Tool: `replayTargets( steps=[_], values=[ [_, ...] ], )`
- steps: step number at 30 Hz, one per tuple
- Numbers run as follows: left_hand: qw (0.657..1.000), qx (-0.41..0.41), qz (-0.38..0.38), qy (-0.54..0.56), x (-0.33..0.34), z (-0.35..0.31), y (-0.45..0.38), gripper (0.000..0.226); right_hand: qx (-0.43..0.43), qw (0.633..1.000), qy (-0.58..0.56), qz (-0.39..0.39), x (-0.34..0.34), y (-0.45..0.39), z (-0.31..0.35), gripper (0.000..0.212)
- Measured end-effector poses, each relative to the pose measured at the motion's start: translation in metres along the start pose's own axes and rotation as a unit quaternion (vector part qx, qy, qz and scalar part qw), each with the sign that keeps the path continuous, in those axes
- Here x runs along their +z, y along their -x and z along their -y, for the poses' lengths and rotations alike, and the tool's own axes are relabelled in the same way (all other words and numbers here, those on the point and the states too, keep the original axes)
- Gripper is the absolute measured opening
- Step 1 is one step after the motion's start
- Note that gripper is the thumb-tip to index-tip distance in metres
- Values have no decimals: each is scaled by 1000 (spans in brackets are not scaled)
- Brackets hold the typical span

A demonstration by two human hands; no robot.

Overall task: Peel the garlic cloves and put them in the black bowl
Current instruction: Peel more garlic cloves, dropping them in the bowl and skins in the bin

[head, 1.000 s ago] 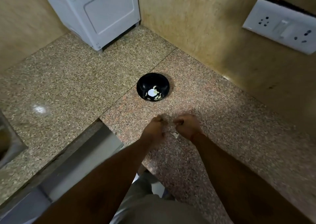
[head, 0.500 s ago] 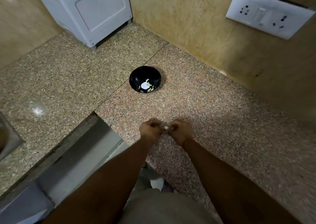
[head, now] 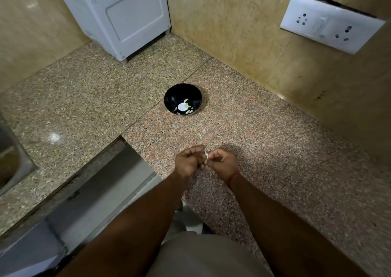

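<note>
Pinching a small pale garlic clove [head: 205, 155] between them, the left hand [head: 189, 163] and the right hand [head: 222, 162] meet just above the speckled pinkish granite countertop [head: 264, 149], near its front edge. Both hands have their fingers curled inward, with the fingertips closing on the clove from either side; only a sliver of white shows between them, so whether skin is on it cannot be told. A thin red thread band [head: 234, 177] circles the right wrist.

Farther back on the counter, well apart from the hands, stands the round glossy black bowl [head: 182, 99]. Several pale peeled cloves [head: 186, 110] lie at its bottom, around a bright white glare spot.

Behind the bowl, a white boxy plastic appliance [head: 118, 16] stands in the corner against the beige stone wall [head: 228, 29]. On the wall to the right hangs a white switch and socket plate [head: 330, 22], set crookedly. At the far left edge, part of a steel sink [head: 10, 158] shows.
</note>
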State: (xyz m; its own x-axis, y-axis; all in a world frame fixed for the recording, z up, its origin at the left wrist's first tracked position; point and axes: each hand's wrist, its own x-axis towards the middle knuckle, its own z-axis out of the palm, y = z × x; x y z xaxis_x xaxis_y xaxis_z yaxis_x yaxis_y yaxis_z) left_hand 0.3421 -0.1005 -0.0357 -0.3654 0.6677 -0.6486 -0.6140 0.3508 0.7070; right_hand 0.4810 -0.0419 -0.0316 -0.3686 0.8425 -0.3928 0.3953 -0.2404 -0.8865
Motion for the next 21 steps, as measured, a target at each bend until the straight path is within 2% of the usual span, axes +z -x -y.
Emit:
replayTargets(
  steps=[3,6,9,12,21],
  values=[
    [999,8,13,-28,-3,-3,-2,32,20,998,-55,11,-3,0,10,22],
    [996,49,28,-66,-1,-6,-2,32,77,990,-117,29,-7,-1,18,36],
    [986,107,50,-115,1,-8,-1,30,118,975,-189,15,-11,-5,18,26],
    [973,144,68,-168,5,-8,-1,32,129,970,-205,-1,-11,-6,16,17],
    [951,182,68,-240,3,-5,-10,14,147,949,-278,7,-13,-13,22,22]
  ],
)
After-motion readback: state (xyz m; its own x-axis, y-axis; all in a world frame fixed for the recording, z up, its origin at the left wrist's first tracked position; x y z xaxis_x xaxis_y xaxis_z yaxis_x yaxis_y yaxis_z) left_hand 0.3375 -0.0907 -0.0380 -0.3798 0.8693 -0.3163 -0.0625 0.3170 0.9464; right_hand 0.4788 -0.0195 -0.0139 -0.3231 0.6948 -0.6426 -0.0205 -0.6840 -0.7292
